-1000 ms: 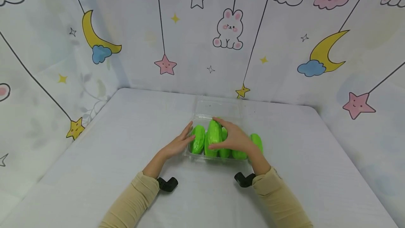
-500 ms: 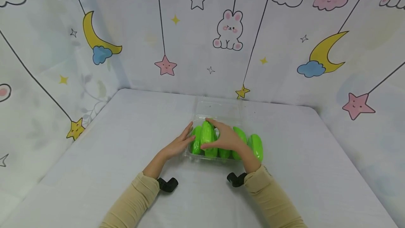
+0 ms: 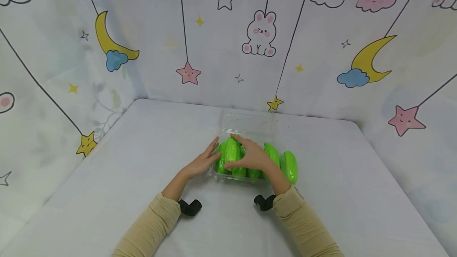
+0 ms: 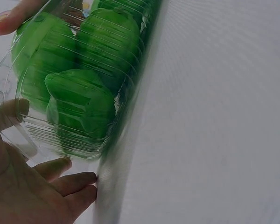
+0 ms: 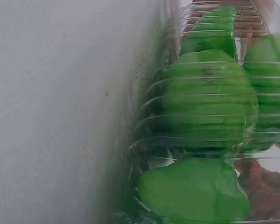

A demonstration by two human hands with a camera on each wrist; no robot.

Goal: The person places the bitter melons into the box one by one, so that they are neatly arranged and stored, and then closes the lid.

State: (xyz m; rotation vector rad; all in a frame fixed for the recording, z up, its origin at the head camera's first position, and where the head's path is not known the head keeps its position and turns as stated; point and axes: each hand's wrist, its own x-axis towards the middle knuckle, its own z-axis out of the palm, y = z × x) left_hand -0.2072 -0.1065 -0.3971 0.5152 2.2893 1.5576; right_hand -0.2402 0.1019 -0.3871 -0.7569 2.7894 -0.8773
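Observation:
A clear plastic clamshell box (image 3: 228, 177) holds several plump, elongated, glossy green pieces, shaped like short cucumbers. My right hand (image 3: 251, 156) grips one green cucumber-shaped piece (image 3: 233, 152) between thumb and fingers, above others at the box's left side. Fingers of my left hand (image 3: 200, 163) lie relaxed against the box's left wall; in the left wrist view the left hand (image 4: 32, 191) has its fingertips at the ribbed plastic. Another green piece (image 3: 220, 163) sits at the left end. Through the plastic in the right wrist view, a green piece (image 5: 205, 98) shows. The right hand hides part of the box.
The box's clear lid (image 3: 246, 122) lies folded back behind it. One more green piece (image 3: 289, 167) lies just right of the box on the white-covered table (image 3: 160, 130). A printed cloth (image 3: 214, 43) rises along the table's back edge.
My right hand has moved left with the green piece, toward the box's left end, uncovering pieces on the right. My left hand stays in place.

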